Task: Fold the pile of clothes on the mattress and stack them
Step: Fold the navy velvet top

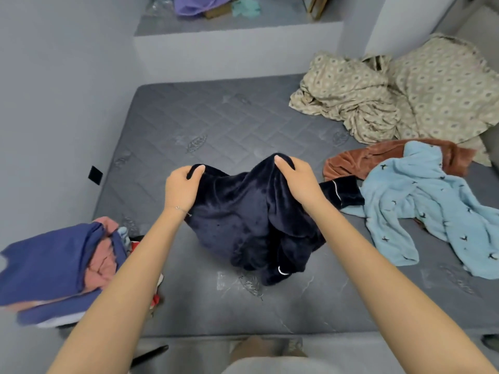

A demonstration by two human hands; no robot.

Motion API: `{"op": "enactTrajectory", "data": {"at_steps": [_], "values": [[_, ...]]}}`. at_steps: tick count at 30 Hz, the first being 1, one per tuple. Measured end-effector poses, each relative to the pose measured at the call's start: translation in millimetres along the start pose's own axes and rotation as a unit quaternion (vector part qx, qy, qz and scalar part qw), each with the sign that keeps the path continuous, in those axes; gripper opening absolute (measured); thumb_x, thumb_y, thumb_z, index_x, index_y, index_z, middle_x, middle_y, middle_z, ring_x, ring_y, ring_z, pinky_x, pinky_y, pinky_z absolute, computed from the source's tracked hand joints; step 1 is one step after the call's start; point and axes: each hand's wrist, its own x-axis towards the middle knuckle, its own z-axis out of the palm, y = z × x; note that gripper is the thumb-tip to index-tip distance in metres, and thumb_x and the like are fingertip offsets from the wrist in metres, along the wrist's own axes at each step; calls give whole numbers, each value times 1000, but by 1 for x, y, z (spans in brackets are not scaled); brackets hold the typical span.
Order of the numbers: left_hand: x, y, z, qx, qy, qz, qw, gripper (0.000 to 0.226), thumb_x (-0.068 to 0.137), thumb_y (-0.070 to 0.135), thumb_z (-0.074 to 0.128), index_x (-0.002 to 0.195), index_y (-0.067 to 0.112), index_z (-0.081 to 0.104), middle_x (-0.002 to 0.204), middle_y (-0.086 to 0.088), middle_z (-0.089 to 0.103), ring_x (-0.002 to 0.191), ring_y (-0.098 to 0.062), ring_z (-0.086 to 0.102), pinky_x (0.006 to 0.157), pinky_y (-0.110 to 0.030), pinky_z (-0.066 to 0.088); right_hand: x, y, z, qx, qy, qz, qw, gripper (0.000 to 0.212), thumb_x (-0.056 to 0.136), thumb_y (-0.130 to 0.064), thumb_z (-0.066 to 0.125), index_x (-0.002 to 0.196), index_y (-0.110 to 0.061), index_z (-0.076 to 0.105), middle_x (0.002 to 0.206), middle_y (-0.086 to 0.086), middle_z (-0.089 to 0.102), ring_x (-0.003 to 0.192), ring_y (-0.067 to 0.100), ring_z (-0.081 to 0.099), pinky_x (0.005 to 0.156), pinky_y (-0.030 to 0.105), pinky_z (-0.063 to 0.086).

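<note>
A dark navy velvety garment (243,217) with thin white piping hangs over the middle of the grey mattress (216,122). My left hand (182,187) grips its top edge on the left, and my right hand (295,179) grips the top edge on the right. The garment's lower part bunches on the mattress and one cuff trails off to the right. A folded stack topped by a blue cloth (54,263) lies at the mattress's left front corner. A light blue fleece garment (421,209) and a brown one (378,157) lie unfolded at the right.
A crumpled beige patterned sheet (378,103) and a matching pillow (445,85) fill the far right corner. A raised ledge behind the mattress carries purple and teal cloth (202,6). Grey walls close in on the left and behind.
</note>
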Motion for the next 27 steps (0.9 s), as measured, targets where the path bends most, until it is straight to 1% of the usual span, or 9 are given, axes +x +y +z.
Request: {"op": "enactTrajectory", "data": {"at_steps": [5, 8, 10, 13, 16, 18, 22, 24, 27], "values": [[24, -32, -22, 4, -41, -22, 999, 36, 96, 34, 54, 66, 16, 46, 63, 1, 43, 58, -11, 39, 60, -28, 34, 14, -19, 43, 44, -6, 40, 998, 28, 100, -39, 47, 105, -17, 64, 107, 0, 68, 98, 12, 63, 87, 28, 50], [26, -60, -24, -86, -127, -43, 987, 12, 92, 37, 58, 92, 26, 57, 97, -2, 61, 92, -19, 60, 86, -27, 48, 19, -23, 68, 51, -3, 38, 998, 22, 101, -37, 46, 101, -23, 62, 98, -9, 66, 89, 3, 63, 74, 18, 49], [21, -75, -23, -95, -183, -53, 977, 15, 95, 30, 57, 107, 21, 55, 106, -3, 58, 102, -21, 58, 94, -32, 45, 21, -23, 84, 48, 13, 40, 998, 22, 102, -36, 45, 107, -22, 60, 98, -11, 63, 87, 0, 59, 69, 15, 45], [6, -90, -14, -109, -300, -74, 945, 23, 96, 25, 57, 116, 17, 51, 107, 2, 59, 98, -8, 57, 88, -19, 43, 23, -21, 99, 94, 56, 70, 992, 29, 102, -35, 46, 121, -17, 59, 107, -7, 62, 96, 8, 58, 73, 17, 45], [-8, -105, 1, -120, -423, -62, 896, 52, 86, 34, 70, 130, 24, 44, 127, 4, 55, 118, -7, 51, 99, -19, 40, 21, -17, 104, 146, 87, 89, 981, 28, 101, -35, 47, 120, -18, 60, 114, -1, 65, 101, 12, 61, 77, 20, 49], [-12, -112, 16, -84, -416, -18, 905, 53, 84, 29, 73, 129, 23, 45, 128, 2, 56, 119, -8, 50, 102, -23, 39, 16, -14, 103, 165, 93, 100, 977, 25, 100, -36, 49, 116, -21, 61, 114, -2, 66, 104, 12, 62, 86, 26, 50], [-6, -105, 33, -80, -306, 2, 949, 5, 94, 8, 56, 97, 12, 55, 87, -4, 63, 80, -10, 56, 83, -23, 47, 6, 0, 84, 154, 141, 94, 973, 16, 100, -35, 50, 105, -25, 61, 101, -9, 66, 95, 6, 62, 80, 22, 50], [3, -96, 26, -63, -268, 18, 961, 10, 96, 7, 54, 87, 10, 52, 65, 7, 45, 60, 0, 40, 61, -13, 37, 3, 7, 70, 105, 186, 76, 974, 16, 100, -34, 49, 103, -23, 62, 94, -12, 63, 86, 1, 59, 70, 15, 47], [20, -85, 16, -56, -219, 37, 973, 12, 93, 9, 58, 82, 9, 55, 61, 5, 40, 57, -4, 35, 56, -16, 32, 4, 25, 52, -9, 214, 51, 975, 24, 99, -34, 51, 104, -17, 66, 99, -5, 66, 91, 8, 60, 77, 20, 47]]}}
